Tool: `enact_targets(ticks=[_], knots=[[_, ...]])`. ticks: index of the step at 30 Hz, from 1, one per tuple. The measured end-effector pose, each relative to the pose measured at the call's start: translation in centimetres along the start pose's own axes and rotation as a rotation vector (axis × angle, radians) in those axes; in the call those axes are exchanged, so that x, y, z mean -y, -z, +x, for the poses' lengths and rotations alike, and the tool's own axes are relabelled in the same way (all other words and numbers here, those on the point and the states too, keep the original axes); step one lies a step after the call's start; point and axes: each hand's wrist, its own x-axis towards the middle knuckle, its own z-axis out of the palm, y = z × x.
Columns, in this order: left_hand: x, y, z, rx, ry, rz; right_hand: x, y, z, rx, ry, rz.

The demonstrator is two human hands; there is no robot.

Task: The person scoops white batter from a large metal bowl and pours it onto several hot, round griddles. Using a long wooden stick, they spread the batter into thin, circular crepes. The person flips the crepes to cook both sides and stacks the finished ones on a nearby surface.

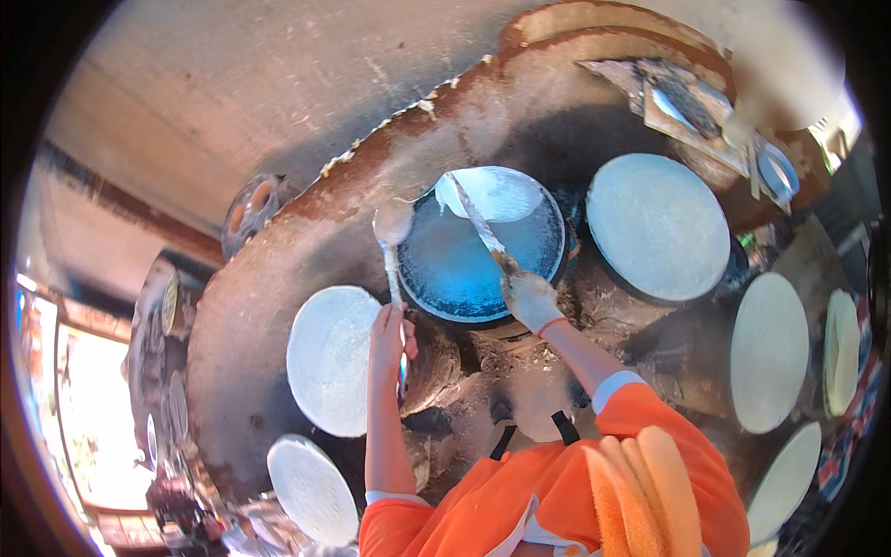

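Note:
My left hand [390,336] is closed around the handle of a ladle [393,226]. The ladle's batter-coated bowl is near the left rim of a round dark griddle [450,269]. My right hand [532,299], whitish over the fingers, grips a long flat wooden spatula [478,221] that slants across the griddle. Its coated far end lies at a patch of white batter [509,193] along the griddle's far edge. The rest of the griddle shows a dark, speckled surface.
Pale flatbreads cover round griddles at left [334,360] and right [657,226]. More pale discs are at lower left [312,490] and far right [768,353]. A clay ledge [278,269] curves behind the griddles. A blurred pale round thing [787,65] hangs at upper right.

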Motion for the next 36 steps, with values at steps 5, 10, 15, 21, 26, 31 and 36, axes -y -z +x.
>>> enact_targets(ticks=[5, 10, 15, 21, 26, 31, 36], knots=[[-2.2, -0.7, -5.7, 0.201, 0.120, -0.366, -5.8, 5.5, -2.0, 0.161, -0.010, -0.111], [-2.6, -1.0, -3.9, 0.298, 0.091, -0.437, -5.5, 3.7, 2.0, 0.101, -0.015, -0.102], [-1.5, -2.3, -3.2, 0.249, 0.078, -0.370, -5.1, 0.6, 3.3, 0.058, 0.086, 0.068], [-1.9, -2.5, -4.6, 0.069, 0.099, -0.237, -9.1, 3.3, 3.4, 0.185, 0.104, -0.142], [-3.5, -4.2, -2.6, -0.064, 0.083, -0.071, -6.4, 5.0, 6.7, 0.217, 0.151, -0.090], [-2.2, -5.0, 2.6, -0.087, -0.018, 0.119, -7.2, 2.2, 6.2, 0.174, 0.421, 0.039], [-0.5, -3.6, 10.8, -0.057, -0.123, 0.295, -8.9, 1.5, 8.0, 0.167, 0.367, 0.188]])
